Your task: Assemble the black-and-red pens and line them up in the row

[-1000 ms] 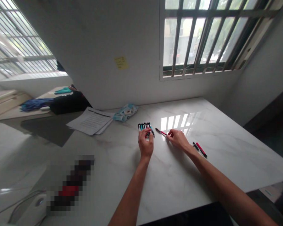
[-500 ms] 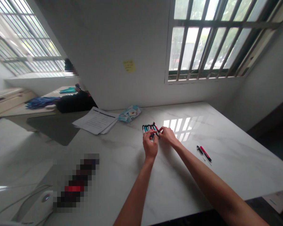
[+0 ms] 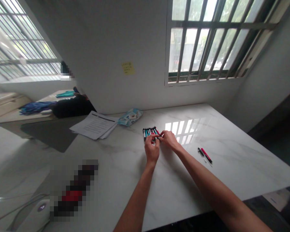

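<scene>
Resting on the white marble counter (image 3: 174, 193), a row of pens (image 3: 150, 131) lies side by side near the middle, each with its long axis running from the person toward the wall, the tips fanning slightly to the far right. The caps show teal, black and red. The left hand (image 3: 151, 149) sits over the near ends of the pens, its fingers (image 3: 150, 139) curled down onto them and pinching the bundle together. The right hand (image 3: 169, 140) comes in from the right, touching the row's right edge; its fingers (image 3: 162, 134) are closed on a red pen at that side, which lies nearly in line with the others. The two hands meet just at the near right corner of the row.

Well to the right of the hands, two more pens (image 3: 205, 155), one black and one red, lie together on the counter, their long axes slanting from far left to near right. Beyond the row, toward the wall, lies a blue wipes pack (image 3: 130, 116), and left of it a stack of papers (image 3: 94, 125). A yellow note (image 3: 128, 68) is stuck on the wall above. A barred window (image 3: 207, 38) throws a bright reflection on the counter just right of the hands.
</scene>
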### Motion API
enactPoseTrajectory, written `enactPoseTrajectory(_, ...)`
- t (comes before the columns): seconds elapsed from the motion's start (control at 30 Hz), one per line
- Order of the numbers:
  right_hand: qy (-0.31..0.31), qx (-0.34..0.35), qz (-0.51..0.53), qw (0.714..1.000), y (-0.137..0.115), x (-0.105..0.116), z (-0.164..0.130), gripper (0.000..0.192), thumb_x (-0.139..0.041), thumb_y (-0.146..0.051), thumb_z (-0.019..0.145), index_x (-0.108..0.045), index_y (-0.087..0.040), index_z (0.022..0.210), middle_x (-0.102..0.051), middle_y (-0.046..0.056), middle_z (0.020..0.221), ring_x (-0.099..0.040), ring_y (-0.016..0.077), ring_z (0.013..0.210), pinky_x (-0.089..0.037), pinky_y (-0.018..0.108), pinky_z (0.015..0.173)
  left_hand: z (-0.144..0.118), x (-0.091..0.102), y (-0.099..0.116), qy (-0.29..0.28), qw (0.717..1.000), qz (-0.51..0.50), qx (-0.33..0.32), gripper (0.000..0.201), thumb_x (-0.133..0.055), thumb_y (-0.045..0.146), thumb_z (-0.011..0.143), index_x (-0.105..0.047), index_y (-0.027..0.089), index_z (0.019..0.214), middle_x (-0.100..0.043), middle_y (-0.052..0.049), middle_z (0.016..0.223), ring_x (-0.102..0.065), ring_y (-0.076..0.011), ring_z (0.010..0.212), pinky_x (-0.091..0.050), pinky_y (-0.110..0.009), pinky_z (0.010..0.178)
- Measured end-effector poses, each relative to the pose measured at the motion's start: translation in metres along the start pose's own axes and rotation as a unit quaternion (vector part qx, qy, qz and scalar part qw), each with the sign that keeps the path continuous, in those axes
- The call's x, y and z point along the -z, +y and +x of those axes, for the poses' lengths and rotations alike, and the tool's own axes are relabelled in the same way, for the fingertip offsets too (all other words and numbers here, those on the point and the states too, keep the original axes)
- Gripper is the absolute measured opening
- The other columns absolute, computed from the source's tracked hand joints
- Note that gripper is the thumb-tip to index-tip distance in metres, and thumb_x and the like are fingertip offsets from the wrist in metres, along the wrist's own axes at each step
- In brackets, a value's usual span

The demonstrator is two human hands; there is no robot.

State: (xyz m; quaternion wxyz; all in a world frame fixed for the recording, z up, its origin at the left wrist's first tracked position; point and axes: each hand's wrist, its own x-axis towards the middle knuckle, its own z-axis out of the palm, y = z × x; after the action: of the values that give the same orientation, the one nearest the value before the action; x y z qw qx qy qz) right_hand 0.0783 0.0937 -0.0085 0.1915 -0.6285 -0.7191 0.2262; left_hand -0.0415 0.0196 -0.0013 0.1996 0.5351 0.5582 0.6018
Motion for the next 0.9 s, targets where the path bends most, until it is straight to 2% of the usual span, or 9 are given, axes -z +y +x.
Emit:
enactPoseTrajectory(0.17,-0.025,0.021,0.01,0.999,-0.002,0.007,-0.007,0.026,-0.066,-0.028,0.093,-0.078,-0.018,0.113,-0.081,0.01,0.096,-0.076,0.0222,0.09,-0.052,0.026,0.078,0.0,-0.001,-0.001,-0.006,1.0,0.004,0.016,0.021,-0.059,0.014,0.084,-0.075,0.022,0.095,-0.071,-0.006,0.107,-0.065,-0.02,0.096,-0.055,-0.032,0.082)
enactPoseTrajectory(0.27,-0.047,0.058,0.022,0.997,0.007,0.024,-0.022,0.03,-0.067,-0.028,0.094,-0.076,-0.019,0.121,-0.081,0.008,0.099,-0.075,0.0203,0.091,-0.053,0.026,0.081,-0.001,-0.001,-0.001,-0.014,1.0,0.0,0.017,0.022,-0.059,0.014,0.085,-0.075,0.022,0.096,-0.071,-0.006,0.107,-0.065,-0.0199,0.096,-0.055,-0.031,0.082)
enactPoseTrajectory(0.33,-0.056,0.125,0.039,0.99,0.022,0.043,-0.039,0.039,-0.068,-0.021,0.091,-0.071,-0.022,0.13,-0.079,0.006,0.109,-0.073,0.0188,0.094,-0.054,0.027,0.084,-0.002,-0.002,-0.001,-0.018,1.0,-0.004,0.019,0.022,-0.058,0.014,0.085,-0.075,0.022,0.096,-0.072,-0.006,0.108,-0.065,-0.0203,0.097,-0.055,-0.032,0.083)
enactPoseTrajectory(0.37,-0.055,0.174,0.049,0.982,0.034,0.054,-0.049,0.044,-0.068,-0.017,0.089,-0.069,-0.023,0.133,-0.078,0.006,0.114,-0.072,0.0192,0.099,-0.054,0.029,0.088,-0.002,-0.002,-0.001,-0.02,1.0,-0.006,0.02,0.022,-0.058,0.014,0.085,-0.075,0.022,0.096,-0.072,-0.006,0.108,-0.065,-0.0205,0.098,-0.054,-0.032,0.084)
enactPoseTrajectory(0.43,-0.056,0.226,0.062,0.971,0.062,0.079,-0.07,0.049,-0.066,-0.014,0.088,-0.066,-0.026,0.135,-0.075,0.006,0.123,-0.069,0.0206,0.109,-0.054,0.034,0.095,-0.003,-0.003,0.0,-0.027,0.999,-0.011,0.021,0.021,-0.059,0.015,0.085,-0.075,0.022,0.096,-0.072,-0.006,0.108,-0.066,-0.0206,0.098,-0.054,-0.033,0.085)
enactPoseTrajectory(0.57,-0.038,0.215,0.021,0.976,0.124,0.125,-0.105,0.055,-0.064,-0.013,0.085,-0.064,-0.029,0.137,-0.07,0.006,0.133,-0.062,0.0242,0.123,-0.052,0.044,0.106,-0.006,-0.008,0.002,-0.05,0.998,-0.017,0.017,0.02,-0.059,0.017,0.086,-0.075,0.022,0.096,-0.073,-0.006,0.109,-0.066,-0.0206,0.098,-0.053,-0.034,0.085)
enactPoseTrajectory(0.67,-0.038,0.204,-0.01,0.978,0.157,0.146,-0.118,0.057,-0.064,-0.014,0.084,-0.064,-0.03,0.139,-0.07,0.007,0.134,-0.06,0.0259,0.129,-0.05,0.046,0.111,-0.01,-0.012,0.006,-0.072,0.997,-0.022,0.018,0.02,-0.058,0.017,0.086,-0.075,0.022,0.096,-0.072,-0.006,0.11,-0.067,-0.0207,0.099,-0.053,-0.033,0.083)
enactPoseTrajectory(0.77,-0.064,0.191,-0.02,0.979,0.173,0.154,-0.123,0.063,-0.067,-0.017,0.083,-0.061,-0.032,0.144,-0.069,0.007,0.136,-0.06,0.027,0.131,-0.051,0.045,0.112,-0.014,-0.014,0.011,-0.09,0.996,-0.017,0.003,0.02,-0.058,0.017,0.086,-0.075,0.022,0.095,-0.071,-0.006,0.11,-0.066,-0.0205,0.099,-0.053,-0.033,0.083)
enactPoseTrajectory(0.9,-0.087,0.184,-0.028,0.979,0.179,0.149,-0.122,0.071,-0.073,-0.017,0.078,-0.061,-0.033,0.146,-0.07,0.008,0.133,-0.065,0.0273,0.124,-0.055,0.042,0.106,-0.018,-0.014,0.014,-0.103,0.995,-0.004,-0.008,0.019,-0.058,0.017,0.086,-0.075,0.023,0.093,-0.071,-0.005,0.106,-0.066,-0.0193,0.095,-0.053,-0.032,0.08)
